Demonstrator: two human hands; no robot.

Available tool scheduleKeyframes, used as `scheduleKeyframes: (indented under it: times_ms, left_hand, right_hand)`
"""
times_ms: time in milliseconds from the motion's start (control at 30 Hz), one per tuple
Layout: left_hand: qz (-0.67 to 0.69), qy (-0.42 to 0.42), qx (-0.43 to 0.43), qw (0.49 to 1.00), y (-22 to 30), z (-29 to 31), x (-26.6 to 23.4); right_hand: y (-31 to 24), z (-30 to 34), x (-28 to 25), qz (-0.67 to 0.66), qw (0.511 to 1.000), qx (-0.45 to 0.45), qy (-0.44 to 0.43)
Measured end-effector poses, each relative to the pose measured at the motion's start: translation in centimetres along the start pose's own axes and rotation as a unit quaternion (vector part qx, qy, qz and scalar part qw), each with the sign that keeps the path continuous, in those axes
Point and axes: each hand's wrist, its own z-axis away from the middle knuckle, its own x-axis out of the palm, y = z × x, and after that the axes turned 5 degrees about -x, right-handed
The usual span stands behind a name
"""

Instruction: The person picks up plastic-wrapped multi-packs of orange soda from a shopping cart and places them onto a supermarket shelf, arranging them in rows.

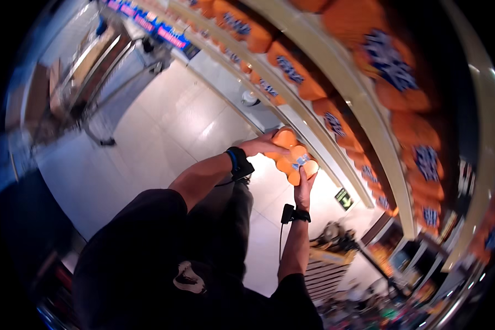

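Both hands are on it now, and it's a two-sided grip: left hand [260, 144] closed on the far left part of the orange pack [283, 157], right hand [304, 190] gripping its near right end, thumb up along the side, the fingers behind it hard to make out! So the pack sits right between the hands, out in front of the body, a clump of rounded shapes with a small blue-and-white label turned upward. Dark bands with small boxes ride both wrists, the left wristband [240, 163] and the right wristband [301, 215]. Just beyond the hands, to their right, runs the shelving [363, 96], tier over tier, loaded with more orange packs [424, 165] bearing blue labels, and whether the held one touches the nearest edge cannot be told from here. How far along are we? Pack picked up and firmly held, that much is done; it is not yet set down anywhere, so letting go of it is what's left, as far as this view shows. Nearer than the right hand and off to its right, a green sign [344, 199] with an arrow, then a slatted wooden stand [327, 278] beside the right forearm; well away to the left of the left hand, a blurred cart [96, 82] on the pale floor [168, 110]
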Motion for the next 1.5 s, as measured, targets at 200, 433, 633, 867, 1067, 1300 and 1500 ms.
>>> scheduleKeyframes:
  times_ms: [200,433,633,867,1067,1300,1500]
  left_hand:
    - [0.003,0.032,0.149,0.988,-5.0,-2.2,-0.4]
    - [-0.025,0.143,0.175,0.974,-6.2,-3.9,0.5]
    - [-0.182,0.245,0.076,0.949,-4.1,-5.8,2.5]
    - [-0.248,0.268,0.06,0.929,-1.8,-6.8,3.4]
    - [-0.217,0.199,0.017,0.956,-1.5,-7.8,2.0]
    - [-0.171,0.28,0.02,0.944,-1.7,-8.1,2.8]
    - [-0.329,0.24,0.075,0.91,-4.2,-7.6,2.8]
  right_hand:
    - [0.9,-2.4,-2.8,0.061,0.997,0.021,-0.048]
    - [-1.0,-5.3,-3.7,0.08,0.991,0.079,-0.073]
    - [-0.5,-8.8,-4.2,0.049,0.991,0.117,-0.046]
    - [-1.0,-10.6,-3.0,-0.033,0.993,0.117,-0.004]
    - [-1.1,-11.2,-1.9,0.053,0.993,0.098,-0.038]
    - [-1.4,-12.6,-4.1,0.107,0.926,-0.04,-0.36]
    - [-0.6,-15.7,-8.1,0.052,0.917,0.0,-0.396]
